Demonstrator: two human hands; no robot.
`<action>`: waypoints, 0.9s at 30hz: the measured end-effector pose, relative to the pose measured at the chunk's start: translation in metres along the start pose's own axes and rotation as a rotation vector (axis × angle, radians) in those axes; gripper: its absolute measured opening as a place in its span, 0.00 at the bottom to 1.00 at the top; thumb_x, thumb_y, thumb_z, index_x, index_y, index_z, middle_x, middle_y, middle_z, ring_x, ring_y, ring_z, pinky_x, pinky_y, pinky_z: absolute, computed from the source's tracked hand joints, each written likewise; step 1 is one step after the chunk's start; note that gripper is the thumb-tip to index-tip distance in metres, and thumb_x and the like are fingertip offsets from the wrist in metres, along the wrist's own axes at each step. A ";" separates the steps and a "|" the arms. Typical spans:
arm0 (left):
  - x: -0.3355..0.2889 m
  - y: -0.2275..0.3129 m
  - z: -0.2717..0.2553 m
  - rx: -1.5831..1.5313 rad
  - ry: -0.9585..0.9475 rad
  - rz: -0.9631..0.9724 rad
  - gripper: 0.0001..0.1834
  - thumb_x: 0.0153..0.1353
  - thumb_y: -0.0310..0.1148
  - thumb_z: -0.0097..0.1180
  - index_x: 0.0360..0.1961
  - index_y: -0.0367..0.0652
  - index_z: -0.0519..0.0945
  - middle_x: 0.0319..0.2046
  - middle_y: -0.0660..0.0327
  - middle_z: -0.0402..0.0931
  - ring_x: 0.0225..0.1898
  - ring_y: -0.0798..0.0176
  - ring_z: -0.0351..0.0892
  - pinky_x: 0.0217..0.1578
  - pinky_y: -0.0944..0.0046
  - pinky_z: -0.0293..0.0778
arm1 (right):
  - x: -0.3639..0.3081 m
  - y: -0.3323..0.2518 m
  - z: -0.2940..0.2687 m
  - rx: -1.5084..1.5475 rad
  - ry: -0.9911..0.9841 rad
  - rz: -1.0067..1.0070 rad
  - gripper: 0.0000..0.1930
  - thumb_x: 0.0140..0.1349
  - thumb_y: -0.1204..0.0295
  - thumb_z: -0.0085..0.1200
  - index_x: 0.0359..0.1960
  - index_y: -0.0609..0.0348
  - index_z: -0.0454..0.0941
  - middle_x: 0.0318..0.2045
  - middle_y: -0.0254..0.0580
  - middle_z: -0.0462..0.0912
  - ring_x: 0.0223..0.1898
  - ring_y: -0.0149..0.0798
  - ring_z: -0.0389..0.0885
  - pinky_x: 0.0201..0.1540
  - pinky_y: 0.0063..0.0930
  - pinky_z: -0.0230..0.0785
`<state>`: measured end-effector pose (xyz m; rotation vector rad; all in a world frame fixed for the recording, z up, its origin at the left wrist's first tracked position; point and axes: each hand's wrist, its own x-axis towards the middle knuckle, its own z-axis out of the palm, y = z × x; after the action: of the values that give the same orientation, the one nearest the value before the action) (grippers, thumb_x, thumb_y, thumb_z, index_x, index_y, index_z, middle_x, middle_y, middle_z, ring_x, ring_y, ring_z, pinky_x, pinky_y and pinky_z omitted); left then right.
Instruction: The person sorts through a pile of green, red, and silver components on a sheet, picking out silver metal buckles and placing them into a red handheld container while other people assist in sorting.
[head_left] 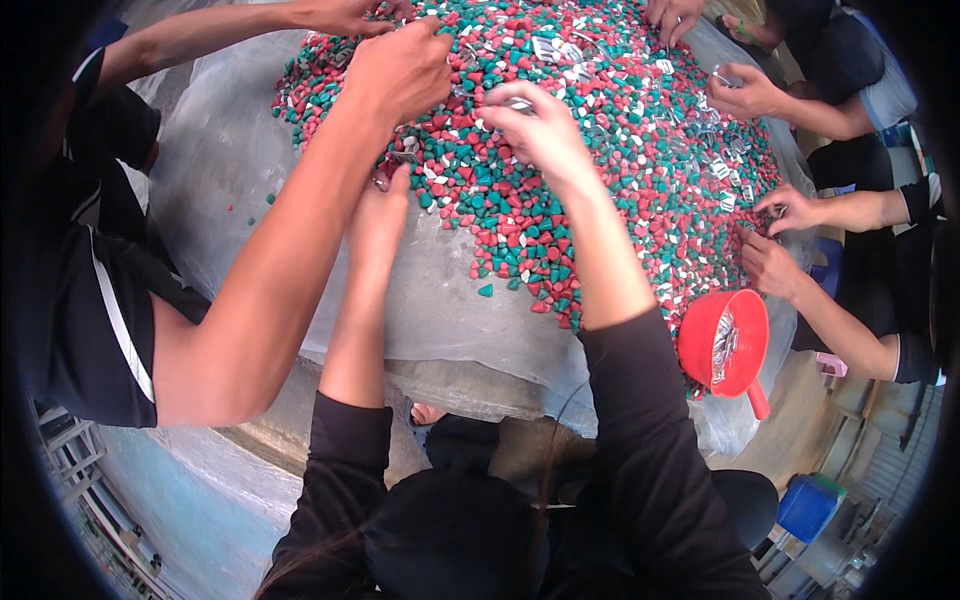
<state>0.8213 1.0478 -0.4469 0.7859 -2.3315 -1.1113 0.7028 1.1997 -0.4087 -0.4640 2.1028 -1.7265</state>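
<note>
A broad heap of small red, green and white cone-shaped pieces [520, 215] covers the table, with shiny metal parts [560, 50] scattered through it. At the heap's near left edge my left hand [378, 205] is closed around small metal parts [404, 155], its fingers partly hidden by a co-worker's forearm. Over the middle of the heap, my right hand [540, 135] is blurred, thumb and fingers curled in a pinch on a small metal part [519, 103]. The exact kind of these parts is too small to make out.
A co-worker's arm [290, 240] reaches across from the left, close to my left hand. Other people's hands [770, 260] work along the right side. A red long-handled scoop [735, 345] holding metal parts sits at the near right. Plastic sheeting [460, 320] covers the tabletop.
</note>
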 end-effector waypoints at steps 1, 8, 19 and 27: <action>0.002 -0.003 -0.011 0.017 0.045 0.082 0.14 0.50 0.34 0.60 0.37 0.38 0.78 0.24 0.63 0.72 0.28 0.67 0.70 0.34 0.66 0.66 | 0.012 -0.006 0.023 -0.269 0.095 -0.173 0.11 0.52 0.69 0.56 0.38 0.54 0.76 0.25 0.37 0.77 0.27 0.36 0.77 0.25 0.28 0.68; 0.002 0.000 0.000 -0.407 -0.364 -0.125 0.12 0.54 0.36 0.58 0.37 0.41 0.77 0.27 0.66 0.74 0.26 0.69 0.71 0.24 0.70 0.66 | 0.015 0.009 0.017 -0.525 0.390 -0.232 0.08 0.47 0.69 0.57 0.30 0.56 0.79 0.30 0.43 0.79 0.29 0.45 0.80 0.27 0.35 0.72; 0.015 0.049 0.042 -1.044 -0.683 -0.439 0.06 0.56 0.33 0.57 0.29 0.46 0.72 0.30 0.66 0.74 0.23 0.73 0.69 0.17 0.77 0.59 | -0.032 0.009 -0.101 -0.112 0.413 0.145 0.10 0.48 0.70 0.56 0.32 0.60 0.78 0.26 0.39 0.80 0.26 0.32 0.79 0.25 0.22 0.69; 0.012 0.068 0.050 0.066 -0.693 0.241 0.12 0.50 0.32 0.52 0.37 0.43 0.78 0.30 0.49 0.78 0.35 0.49 0.79 0.38 0.55 0.72 | -0.050 0.006 -0.077 -0.465 0.006 0.206 0.14 0.47 0.70 0.57 0.38 0.55 0.79 0.28 0.41 0.80 0.28 0.35 0.79 0.29 0.29 0.70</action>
<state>0.7616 1.1029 -0.4196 0.1191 -2.9285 -1.3498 0.7091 1.2910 -0.3966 -0.3492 2.4593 -1.1237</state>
